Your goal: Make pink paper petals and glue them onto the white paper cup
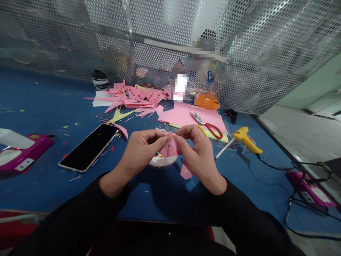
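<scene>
A small pink paper piece (169,147) is pinched at centre, thumb to finger, by the left hand (144,147) and the right hand (198,151), above a white dish (162,163). Cutting seems partly done: from the piece, pink cut-outs (137,96) are heaped at eleven o'clock. A broad pink sheet (183,113) is left at one o'clock. The held piece appears unfinished.

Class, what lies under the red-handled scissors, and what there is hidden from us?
The red-handled scissors rest on pink paper. Yellow paper shows along the near edge of the pink. How far it reaches beneath cannot be seen: the pink covers it.
</scene>
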{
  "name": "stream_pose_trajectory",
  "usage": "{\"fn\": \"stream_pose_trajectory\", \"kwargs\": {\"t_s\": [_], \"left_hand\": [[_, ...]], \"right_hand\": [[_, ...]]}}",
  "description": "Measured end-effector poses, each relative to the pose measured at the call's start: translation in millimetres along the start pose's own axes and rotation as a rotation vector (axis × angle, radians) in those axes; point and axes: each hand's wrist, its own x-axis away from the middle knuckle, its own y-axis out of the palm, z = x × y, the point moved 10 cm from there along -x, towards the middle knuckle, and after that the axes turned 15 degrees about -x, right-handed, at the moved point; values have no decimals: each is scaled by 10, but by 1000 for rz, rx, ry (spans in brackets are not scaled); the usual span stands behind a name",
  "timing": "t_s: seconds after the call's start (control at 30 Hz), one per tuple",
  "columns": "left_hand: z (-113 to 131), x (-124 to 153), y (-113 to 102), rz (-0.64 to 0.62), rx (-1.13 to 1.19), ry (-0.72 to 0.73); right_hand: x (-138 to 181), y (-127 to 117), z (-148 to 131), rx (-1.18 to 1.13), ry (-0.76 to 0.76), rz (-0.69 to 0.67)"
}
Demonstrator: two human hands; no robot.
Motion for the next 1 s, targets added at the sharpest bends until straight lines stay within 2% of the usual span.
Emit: {"fn": "stream_pose_trajectory", "kwargs": {"t_s": [0.1, 0.23, 0.43, 0.6, 0.87, 1.0], "left_hand": [[-26, -12, -26, 20, 29, -13], [-28, -18, -23, 13, 59, -1], [-25, 1, 7, -20, 64, -18], [6, -6, -17, 15, -11, 33], [12, -25, 3, -20, 9, 60], [-24, -15, -8, -17, 40, 24]], "right_hand": [[-20, 25, 146, -139, 133, -58], [-25, 62, 250, -164, 250, -120], [-22, 46, 212, -149, 227, -96], [3, 87, 189, -98, 205, -112], [28, 123, 171, -86, 201, -132], [15, 100, 170, -115, 217, -127]]}}
